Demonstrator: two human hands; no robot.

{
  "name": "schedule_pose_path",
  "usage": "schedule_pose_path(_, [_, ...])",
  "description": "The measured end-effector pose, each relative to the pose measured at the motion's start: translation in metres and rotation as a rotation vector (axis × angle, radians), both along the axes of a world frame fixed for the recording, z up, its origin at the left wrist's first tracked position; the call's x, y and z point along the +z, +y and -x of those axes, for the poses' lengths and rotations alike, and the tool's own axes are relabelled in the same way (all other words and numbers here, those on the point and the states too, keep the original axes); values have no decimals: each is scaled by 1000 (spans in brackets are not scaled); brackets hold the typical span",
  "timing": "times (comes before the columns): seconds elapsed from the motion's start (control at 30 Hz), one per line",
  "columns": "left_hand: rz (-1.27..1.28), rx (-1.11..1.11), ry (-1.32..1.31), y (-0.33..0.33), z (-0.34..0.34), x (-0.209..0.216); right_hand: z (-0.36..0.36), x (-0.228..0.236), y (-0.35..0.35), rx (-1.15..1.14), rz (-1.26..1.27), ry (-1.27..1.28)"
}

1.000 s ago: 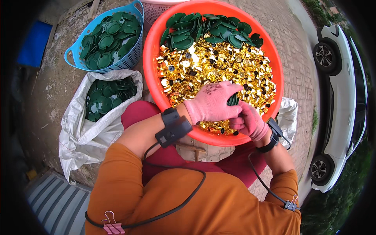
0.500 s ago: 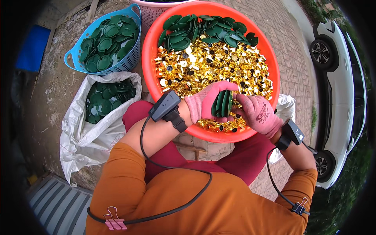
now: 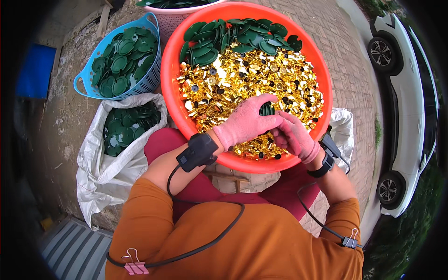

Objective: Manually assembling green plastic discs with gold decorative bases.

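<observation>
My left hand [image 3: 247,120], in a pink glove, is closed around a small stack of dark green plastic discs [image 3: 267,109] over the near half of a big orange-red tub [image 3: 173,88]. Its fingers cover much of the stack. Touching the left thumb, my right hand [image 3: 297,138], gloved in pink too, has its fingers bent and pressed together; what they hold, if anything, is hidden. Below both hands lies a thick layer of small shiny gold pieces [image 3: 252,74] mixed with black round ones. More green discs [image 3: 205,46] are heaped along the tub's far side.
A blue basket [image 3: 156,70] of green discs stands at the left. Nearer is a white woven sack [image 3: 100,170] with more discs. A pink basket [image 3: 170,18] is behind the tub. Another white sack [image 3: 343,130] lies right of the tub. A white car [image 3: 406,112] is parked beyond.
My left hand has turned so its back covers more of the disc stack, which showed edge-on before. My right hand has swung lower and inward, fingers now curled against the left thumb.
</observation>
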State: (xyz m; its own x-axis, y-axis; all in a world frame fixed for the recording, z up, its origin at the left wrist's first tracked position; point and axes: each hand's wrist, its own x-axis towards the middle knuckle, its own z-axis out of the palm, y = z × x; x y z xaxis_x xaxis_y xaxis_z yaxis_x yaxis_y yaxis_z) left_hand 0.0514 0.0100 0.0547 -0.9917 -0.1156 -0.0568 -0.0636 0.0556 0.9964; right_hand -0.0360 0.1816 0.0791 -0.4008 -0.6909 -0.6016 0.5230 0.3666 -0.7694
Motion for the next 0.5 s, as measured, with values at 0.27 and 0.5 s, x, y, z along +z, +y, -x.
schedule_pose_path(0.27, [-1071,102,-264,-9,6,-11,33,32,140,-28,-551,1080])
schedule_pose_path(0.5, [-1324,17,-270,-18,5,-3,24,22,78,137,-505,1274])
